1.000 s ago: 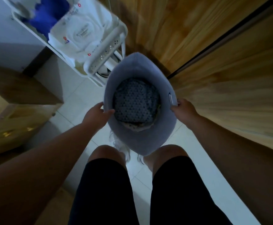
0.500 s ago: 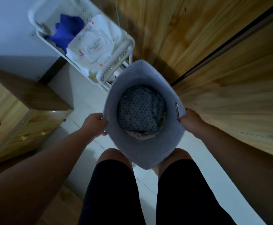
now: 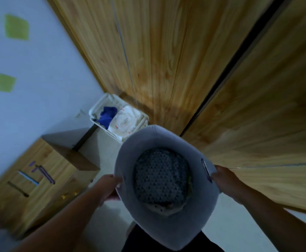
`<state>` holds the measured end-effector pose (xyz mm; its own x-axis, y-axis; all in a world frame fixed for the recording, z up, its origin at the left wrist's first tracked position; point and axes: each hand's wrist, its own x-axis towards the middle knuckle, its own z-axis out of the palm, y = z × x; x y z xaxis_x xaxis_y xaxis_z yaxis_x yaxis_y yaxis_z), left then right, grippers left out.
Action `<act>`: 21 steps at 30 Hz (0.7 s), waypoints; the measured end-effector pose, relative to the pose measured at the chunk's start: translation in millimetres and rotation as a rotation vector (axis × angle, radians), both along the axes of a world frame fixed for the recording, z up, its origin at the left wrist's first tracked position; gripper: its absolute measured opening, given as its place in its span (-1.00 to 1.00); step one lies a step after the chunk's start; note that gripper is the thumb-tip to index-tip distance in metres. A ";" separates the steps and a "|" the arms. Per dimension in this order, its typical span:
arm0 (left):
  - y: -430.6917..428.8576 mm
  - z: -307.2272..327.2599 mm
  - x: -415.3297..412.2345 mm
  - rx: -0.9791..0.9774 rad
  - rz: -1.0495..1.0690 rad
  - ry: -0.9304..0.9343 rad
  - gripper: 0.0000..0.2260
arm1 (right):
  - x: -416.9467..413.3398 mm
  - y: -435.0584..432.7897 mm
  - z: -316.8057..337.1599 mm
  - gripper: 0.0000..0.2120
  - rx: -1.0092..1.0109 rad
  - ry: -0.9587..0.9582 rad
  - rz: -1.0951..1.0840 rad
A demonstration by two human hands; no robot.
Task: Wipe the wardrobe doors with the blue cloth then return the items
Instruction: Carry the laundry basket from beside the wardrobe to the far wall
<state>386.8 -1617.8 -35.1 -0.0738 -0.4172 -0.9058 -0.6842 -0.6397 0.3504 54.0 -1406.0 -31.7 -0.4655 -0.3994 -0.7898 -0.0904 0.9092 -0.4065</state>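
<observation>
Clamped on opposite rims of grey basket (image 3: 159,137): left grip (image 3: 110,186), right grip (image 3: 221,177); held up before wardrobe doors (image 3: 166,51). In white cart (image 3: 98,104) beside doors: blue cloth (image 3: 107,116). Wiping seemingly done; basket not yet put back.

The person's forearms are bare down to the left hand (image 3: 110,186) and right hand (image 3: 223,177), and a black fabric garment (image 3: 135,241), blurred, covers the lap below.
</observation>
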 end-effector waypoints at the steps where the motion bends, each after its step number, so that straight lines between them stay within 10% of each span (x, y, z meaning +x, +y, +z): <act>1: 0.7 8.1 0.6 -0.003 0.002 -0.001 -0.78 | 2.8 7.7 9.6 -0.84 0.008 0.020 -0.035; 21: 166.4 80.5 -185.9 -0.031 -0.929 0.166 -0.65 | 155.3 384.7 99.7 -0.73 0.092 0.219 -1.231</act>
